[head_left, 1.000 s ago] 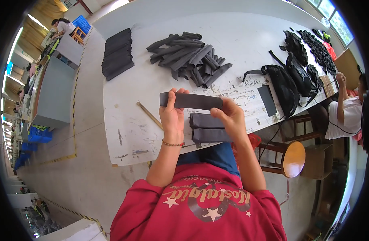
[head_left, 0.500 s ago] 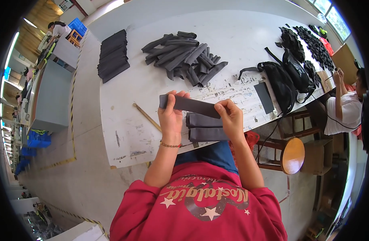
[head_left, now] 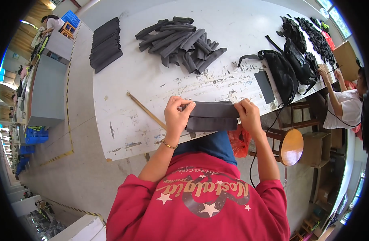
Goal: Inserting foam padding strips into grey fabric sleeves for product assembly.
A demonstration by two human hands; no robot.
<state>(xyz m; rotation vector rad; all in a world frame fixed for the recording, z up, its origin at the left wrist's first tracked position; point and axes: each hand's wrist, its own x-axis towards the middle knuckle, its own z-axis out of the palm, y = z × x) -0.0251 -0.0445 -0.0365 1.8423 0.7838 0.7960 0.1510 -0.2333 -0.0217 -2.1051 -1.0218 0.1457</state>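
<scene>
A dark grey fabric strip [head_left: 213, 110] is stretched level between my hands at the table's near edge. My left hand [head_left: 178, 116] pinches its left end between thumb and fingers, and my right hand [head_left: 249, 115] grips the right end. Directly below it, nearer to me, lies another dark fabric strip [head_left: 212, 125], partly overlapped by the held one. Beyond my hands is a loose heap of curled dark fabric strips [head_left: 180, 40]. Farther left, similar strips form a neat overlapping stack [head_left: 106, 44].
A thin wooden stick [head_left: 146, 109] lies left of my hands on the scuffed white table [head_left: 112, 96]. To the right are a flat black panel [head_left: 265, 86] and a black backpack [head_left: 279, 74]. A round wooden stool [head_left: 291, 147] and a seated person [head_left: 345, 108] are at the right.
My hands have lowered the strip toward me and over the strips at the table edge. It was tilted and is now level. My right hand has moved rightward.
</scene>
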